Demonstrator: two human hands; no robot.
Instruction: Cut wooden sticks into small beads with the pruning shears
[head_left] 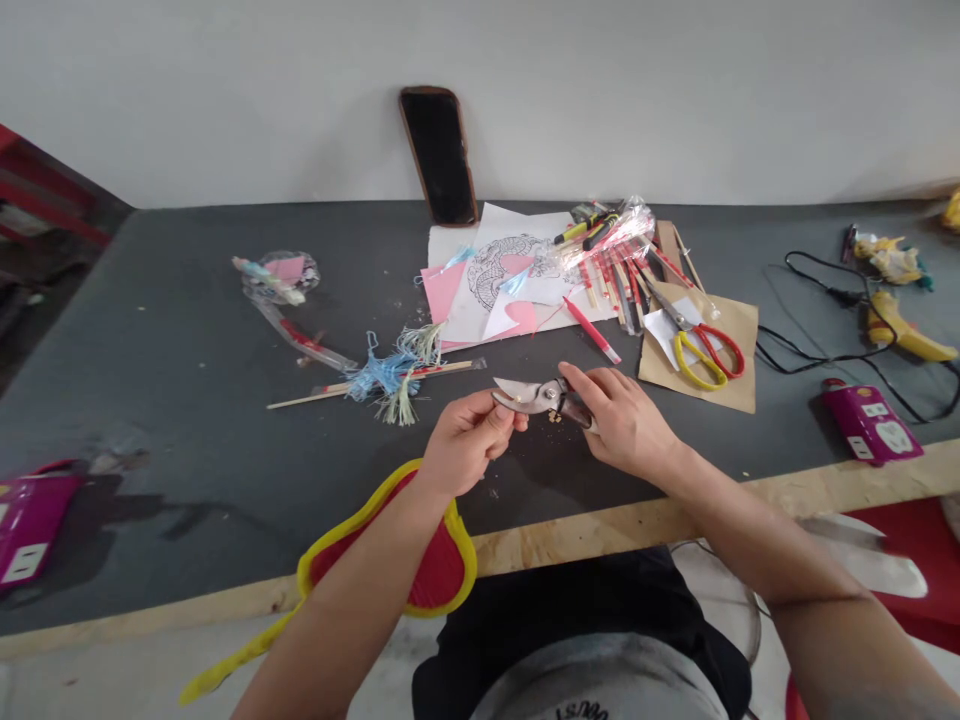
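My right hand [630, 415] is closed round the handles of a pair of pruning shears [551, 395], whose blades point left and stand apart. My left hand [469, 440] is closed in a pinch right at the blade tips. A tiny pale bit shows between the blades, but what my left fingers hold is mostly hidden. Small tan crumbs lie on the table under the shears. Beneath my left forearm is a red fan-shaped piece [435, 570] with a fuzzy yellow border and a yellow handle, overhanging the table edge.
Blue tassels [382, 375] lie across wrapped chopsticks at left. Behind my hands are printed papers [487, 270], a red pen [592, 330], packaged sticks and scissors [701, 345] on brown paper. A phone [439, 155] leans on the wall. Right are a black cord, yellow glue gun [911, 330] and purple box [874, 422].
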